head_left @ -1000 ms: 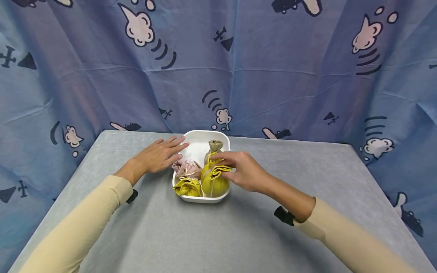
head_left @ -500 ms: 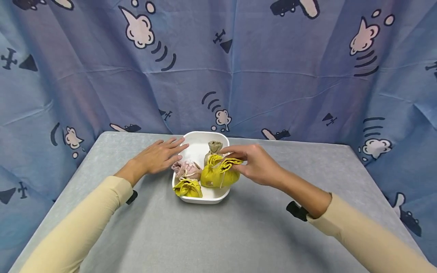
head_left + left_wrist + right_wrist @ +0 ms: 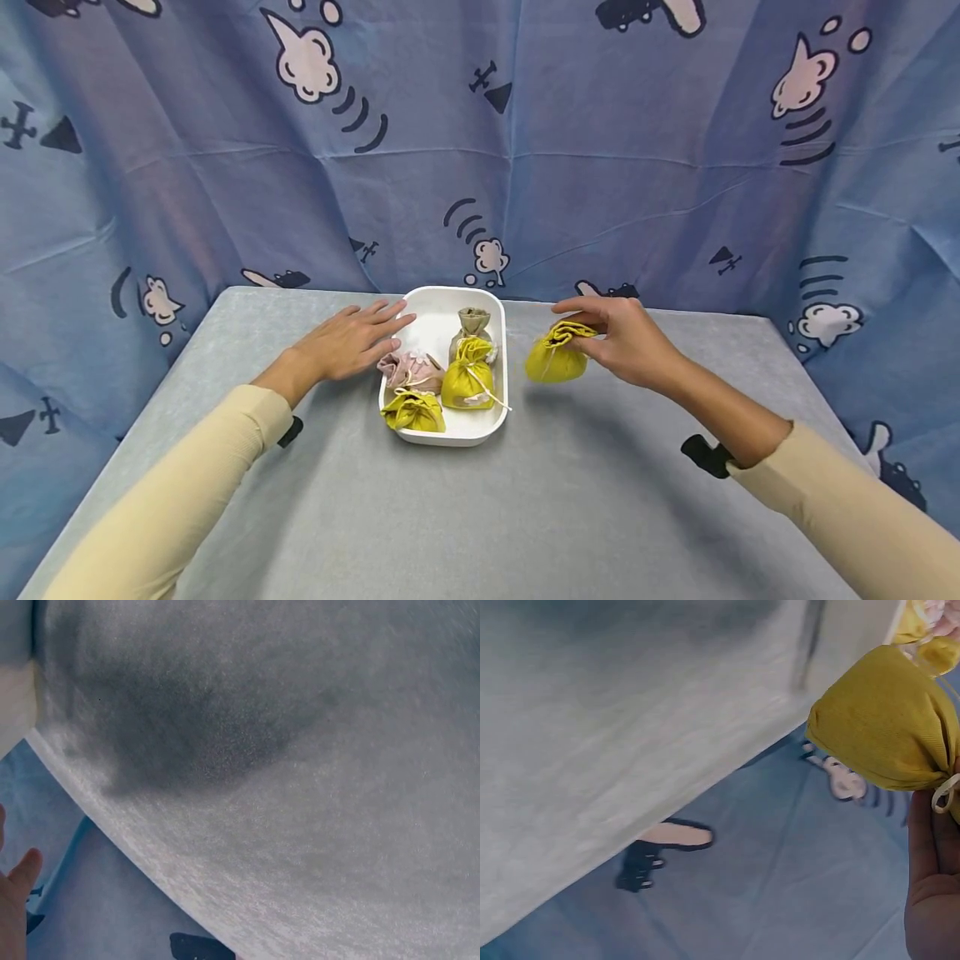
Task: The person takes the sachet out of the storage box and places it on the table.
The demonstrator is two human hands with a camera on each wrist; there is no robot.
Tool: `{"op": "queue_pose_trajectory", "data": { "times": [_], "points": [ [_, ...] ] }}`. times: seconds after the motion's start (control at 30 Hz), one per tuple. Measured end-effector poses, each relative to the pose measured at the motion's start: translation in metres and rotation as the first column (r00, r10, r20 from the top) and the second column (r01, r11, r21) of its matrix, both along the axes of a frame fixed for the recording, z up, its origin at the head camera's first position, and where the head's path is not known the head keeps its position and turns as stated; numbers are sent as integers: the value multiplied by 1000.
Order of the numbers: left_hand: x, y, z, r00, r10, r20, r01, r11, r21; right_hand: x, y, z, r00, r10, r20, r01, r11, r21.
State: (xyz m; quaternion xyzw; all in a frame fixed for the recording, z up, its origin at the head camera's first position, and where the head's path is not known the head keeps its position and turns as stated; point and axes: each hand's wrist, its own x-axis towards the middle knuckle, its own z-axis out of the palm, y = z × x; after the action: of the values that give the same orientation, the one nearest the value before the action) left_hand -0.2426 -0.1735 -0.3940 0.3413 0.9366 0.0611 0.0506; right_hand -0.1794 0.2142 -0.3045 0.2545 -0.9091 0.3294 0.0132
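My right hand [image 3: 626, 342] has carried the yellow pouch [image 3: 553, 357] out of the white tray [image 3: 500, 367]. Half a second ago that pouch hung over the tray's right side; a second ago it sat low inside the tray, among the others. Now it is off to the right of the tray, clear of its rim, and I hold it by its gathered neck, thumb and fingers curled and pinching the cloth. From the head view I cannot tell whether its base touches the grey tabletop [image 3: 465, 517] or hangs just above it. My right wrist view shows the pouch [image 3: 889, 724] round and full, its drawstring looped at my palm [image 3: 934, 892], with the tabletop edge and the blue patterned cloth [image 3: 780, 885] behind it.

My left hand [image 3: 352, 340] has not moved across the three head frames. It lies flat on the tabletop just left of the tray, fingers straight and loose, holding nothing, fingertips at the tray's far left rim. The left wrist view gives me only tabletop [image 3: 300, 787] and a sliver of a finger [image 3: 19, 889].

With the pouch gone, four pouches are left in the tray: a second yellow pouch [image 3: 468, 385] in the middle, now in plain sight, a small yellow pouch [image 3: 413, 412] at the near left corner, a pink pouch [image 3: 408, 369] behind it, and an olive pouch [image 3: 472, 323] standing upright toward the far end.
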Motion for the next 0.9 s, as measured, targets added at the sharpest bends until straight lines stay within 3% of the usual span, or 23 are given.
{"op": "queue_pose_trajectory", "data": {
  "times": [0.43, 0.9],
  "points": [
    [1, 0, 1, 1000, 3, 5, -3, 1000, 17, -15, 39, -29, 991, -131, 36, 130, 991, 24],
    [-1, 0, -1, 1000, 10, 15, -10, 1000, 15, -23, 62, -55, 980, -191, 59, 184, 978, 98]
  ]
}}
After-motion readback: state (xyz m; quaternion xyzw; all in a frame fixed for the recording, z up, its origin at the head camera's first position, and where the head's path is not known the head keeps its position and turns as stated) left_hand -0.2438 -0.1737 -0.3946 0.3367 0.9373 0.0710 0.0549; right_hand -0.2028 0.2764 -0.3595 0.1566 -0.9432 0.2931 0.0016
